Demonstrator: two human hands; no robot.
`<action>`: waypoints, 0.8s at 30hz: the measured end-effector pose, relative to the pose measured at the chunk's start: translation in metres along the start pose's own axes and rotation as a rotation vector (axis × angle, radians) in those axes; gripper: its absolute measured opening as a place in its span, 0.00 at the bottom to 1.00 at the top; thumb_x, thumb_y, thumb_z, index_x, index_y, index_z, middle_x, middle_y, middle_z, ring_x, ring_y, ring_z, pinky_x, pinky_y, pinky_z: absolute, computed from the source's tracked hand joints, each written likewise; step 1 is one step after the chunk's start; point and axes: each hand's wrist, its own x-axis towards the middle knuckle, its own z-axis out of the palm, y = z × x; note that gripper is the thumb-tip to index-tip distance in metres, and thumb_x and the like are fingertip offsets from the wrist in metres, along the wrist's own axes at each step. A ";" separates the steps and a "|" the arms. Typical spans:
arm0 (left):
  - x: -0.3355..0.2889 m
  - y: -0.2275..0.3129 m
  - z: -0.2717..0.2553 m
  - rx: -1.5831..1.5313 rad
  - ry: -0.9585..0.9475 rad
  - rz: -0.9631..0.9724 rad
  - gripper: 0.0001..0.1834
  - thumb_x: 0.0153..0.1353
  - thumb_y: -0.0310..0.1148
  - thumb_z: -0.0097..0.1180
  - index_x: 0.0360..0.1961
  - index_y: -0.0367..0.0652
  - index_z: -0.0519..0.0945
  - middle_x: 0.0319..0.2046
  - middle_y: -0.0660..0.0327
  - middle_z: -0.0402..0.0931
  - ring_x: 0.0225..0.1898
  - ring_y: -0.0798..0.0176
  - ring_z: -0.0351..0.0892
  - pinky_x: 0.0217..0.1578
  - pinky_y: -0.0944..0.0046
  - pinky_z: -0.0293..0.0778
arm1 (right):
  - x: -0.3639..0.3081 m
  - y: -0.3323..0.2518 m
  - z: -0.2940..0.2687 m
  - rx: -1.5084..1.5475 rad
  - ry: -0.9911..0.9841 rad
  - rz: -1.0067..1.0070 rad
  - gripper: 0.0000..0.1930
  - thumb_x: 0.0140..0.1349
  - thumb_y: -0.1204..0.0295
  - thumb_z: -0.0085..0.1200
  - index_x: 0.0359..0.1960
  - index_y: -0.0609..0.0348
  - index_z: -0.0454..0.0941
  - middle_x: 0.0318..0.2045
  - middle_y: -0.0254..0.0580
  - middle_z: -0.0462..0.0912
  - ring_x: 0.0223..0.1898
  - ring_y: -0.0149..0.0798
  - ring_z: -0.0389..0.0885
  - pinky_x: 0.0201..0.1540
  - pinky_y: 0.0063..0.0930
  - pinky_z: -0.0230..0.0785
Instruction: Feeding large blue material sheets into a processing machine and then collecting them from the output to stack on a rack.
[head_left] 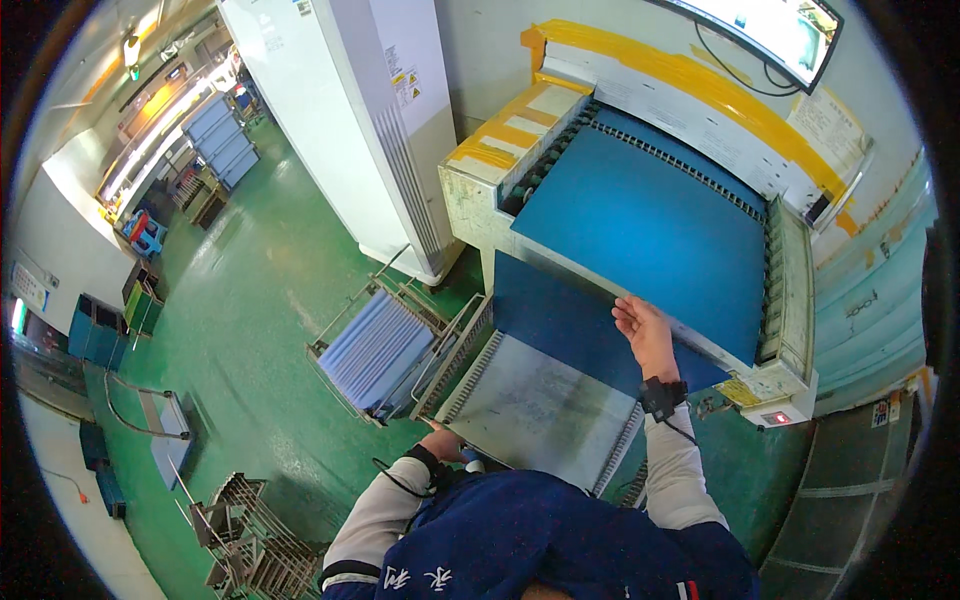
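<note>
My right hand (645,335) is raised in front of a dark blue panel (560,315), near its upper edge. The fingers are loosely curled and apart, with nothing visible between them. That panel stands tilted in a slotted rack (540,400) with toothed side rails, right before me. Lower down, my left hand (442,440) is closed at the rack's near left corner; its fingertips are partly hidden. A brighter blue panel (640,230) lies flat on the roller bed of a machine (480,190) beyond the rack.
Left of the slotted rack stands a wire rack (335,385) of several pale blue panels (375,350). A tall white cabinet (340,120) rises behind it. Metal racks (250,540) lie at lower left. A screen (780,30) hangs above the machine; a translucent curtain (870,310) is at right.
</note>
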 end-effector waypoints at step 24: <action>0.000 0.006 -0.004 0.046 -0.025 -0.029 0.37 0.45 0.59 0.59 0.53 0.49 0.76 0.45 0.58 0.79 0.48 0.50 0.77 0.59 0.25 0.31 | 0.001 0.022 0.002 -1.828 -0.090 -0.294 0.15 0.50 0.64 0.60 0.37 0.60 0.81 0.37 0.52 0.81 0.42 0.53 0.78 0.44 0.45 0.70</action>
